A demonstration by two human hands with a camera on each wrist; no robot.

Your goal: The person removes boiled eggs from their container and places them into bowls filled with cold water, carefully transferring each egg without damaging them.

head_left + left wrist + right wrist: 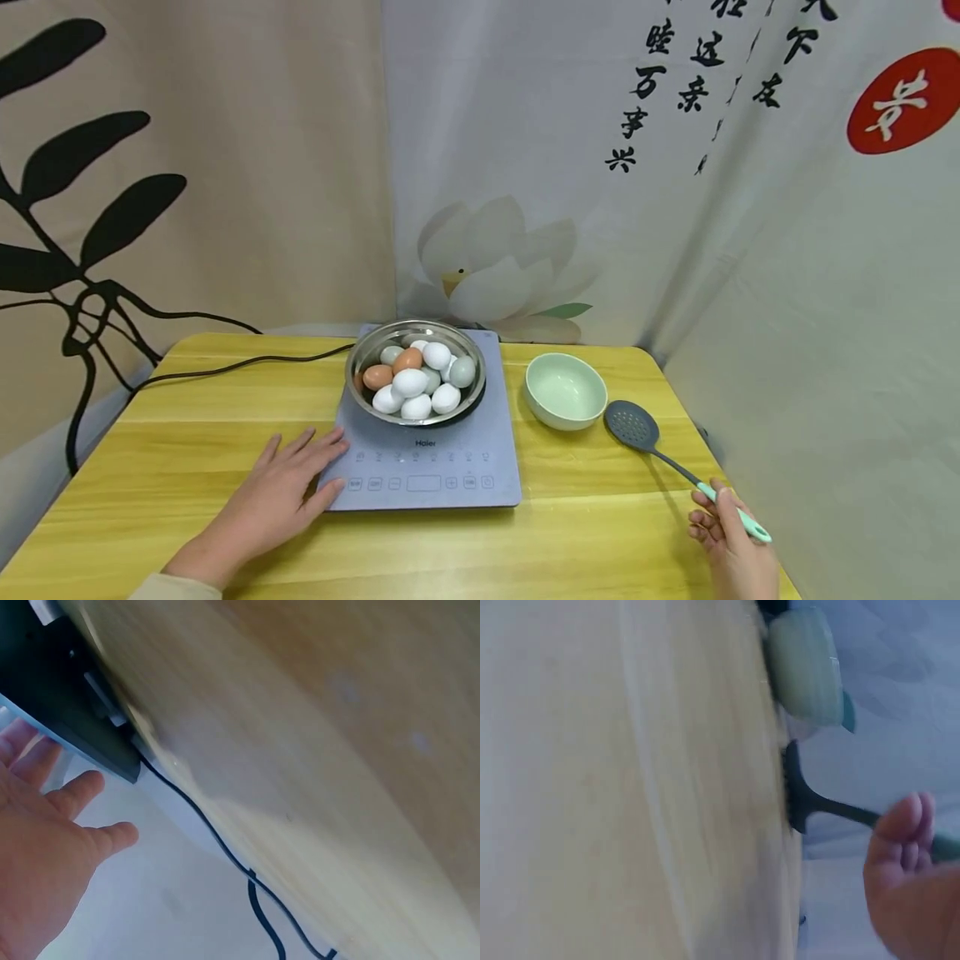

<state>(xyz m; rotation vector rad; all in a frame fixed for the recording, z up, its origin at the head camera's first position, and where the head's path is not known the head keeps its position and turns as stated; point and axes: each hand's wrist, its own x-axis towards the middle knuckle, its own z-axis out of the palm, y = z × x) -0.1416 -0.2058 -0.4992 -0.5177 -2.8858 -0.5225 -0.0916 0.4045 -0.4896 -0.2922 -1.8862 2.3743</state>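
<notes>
My left hand (277, 493) lies with fingers spread at the left edge of a grey-blue induction cooktop (497, 433), fingertips and thumb touching its side. On the cooktop sits a stainless steel bowl (459, 340) heaped with white, brown and pale greenish eggs (410, 383). My right hand (737, 546) grips the mint-green handle of a skimmer (632, 425) with a dark grey perforated head. That head is down by the table, close beside a light green bowl (566, 392) with nothing visible in it. The right wrist view shows the skimmer (802, 796) from the side.
A yellow wood-grain table (600, 525) carries everything. The black power cord (247, 363) runs left from behind the cooktop over the table's edge. Printed cloth (525, 150) hangs close along the back and the right side.
</notes>
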